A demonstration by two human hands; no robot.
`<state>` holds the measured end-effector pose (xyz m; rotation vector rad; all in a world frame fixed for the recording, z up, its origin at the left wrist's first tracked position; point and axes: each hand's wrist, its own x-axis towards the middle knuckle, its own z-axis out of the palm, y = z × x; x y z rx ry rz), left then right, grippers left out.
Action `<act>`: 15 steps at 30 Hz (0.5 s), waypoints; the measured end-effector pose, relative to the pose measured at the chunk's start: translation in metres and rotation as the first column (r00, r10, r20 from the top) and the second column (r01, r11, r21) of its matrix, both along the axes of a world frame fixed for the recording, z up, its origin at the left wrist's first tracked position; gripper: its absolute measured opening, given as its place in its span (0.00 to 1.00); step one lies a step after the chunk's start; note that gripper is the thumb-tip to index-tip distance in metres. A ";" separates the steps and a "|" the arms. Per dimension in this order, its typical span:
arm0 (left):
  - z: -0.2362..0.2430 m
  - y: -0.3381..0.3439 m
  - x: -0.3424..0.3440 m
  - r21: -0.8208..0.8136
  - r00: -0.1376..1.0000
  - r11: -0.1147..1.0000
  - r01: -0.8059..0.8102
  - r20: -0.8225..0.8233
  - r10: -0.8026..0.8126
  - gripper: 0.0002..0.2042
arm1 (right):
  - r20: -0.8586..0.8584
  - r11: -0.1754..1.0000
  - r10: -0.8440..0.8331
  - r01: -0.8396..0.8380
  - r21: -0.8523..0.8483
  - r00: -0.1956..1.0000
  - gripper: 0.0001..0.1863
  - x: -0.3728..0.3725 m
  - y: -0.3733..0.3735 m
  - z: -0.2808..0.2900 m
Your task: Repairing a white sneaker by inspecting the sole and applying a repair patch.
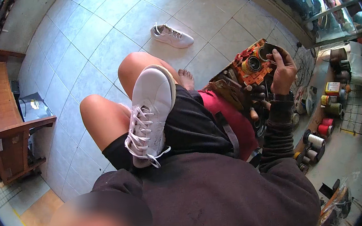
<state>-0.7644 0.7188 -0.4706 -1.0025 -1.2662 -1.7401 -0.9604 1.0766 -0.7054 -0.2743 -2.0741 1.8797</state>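
A white lace-up sneaker (151,92) lies across my lap on the black shorts, toe pointing away and its laces loosely hanging. My right hand (282,72) is at the right, over the edge of an orange-patterned tool box (246,63). Its fingers are bent beside a dark round roll (266,51), and what they grip is hidden. A yellow-rimmed round roll (253,63) rests in the box, with wooden-handled tools (254,113) below it. My left sleeve (116,183) leads to the lower left, where a blurred patch covers most of my left hand.
A second white sneaker (172,36) lies on the tiled floor ahead. At the left stands a wooden cabinet (9,126) with a dark bag (35,107) beside it. Thread spools (325,127) line the right side, under a glass display case (335,15).
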 end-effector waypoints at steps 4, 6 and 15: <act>0.007 0.001 0.012 -0.048 0.990 0.992 -0.118 0.066 0.121 0.09 | 0.013 1.000 -0.002 0.002 -0.006 1.000 0.11 0.003 -0.004 0.004; -0.001 0.000 -0.001 0.002 1.000 1.000 -0.003 -0.013 0.003 0.09 | 0.012 1.000 -0.003 0.003 -0.003 1.000 0.11 0.002 -0.003 0.002; -0.003 0.001 -0.007 0.010 0.993 0.998 0.060 -0.103 -0.059 0.08 | -0.007 1.000 0.023 -0.023 -0.011 1.000 0.10 0.006 -0.009 0.006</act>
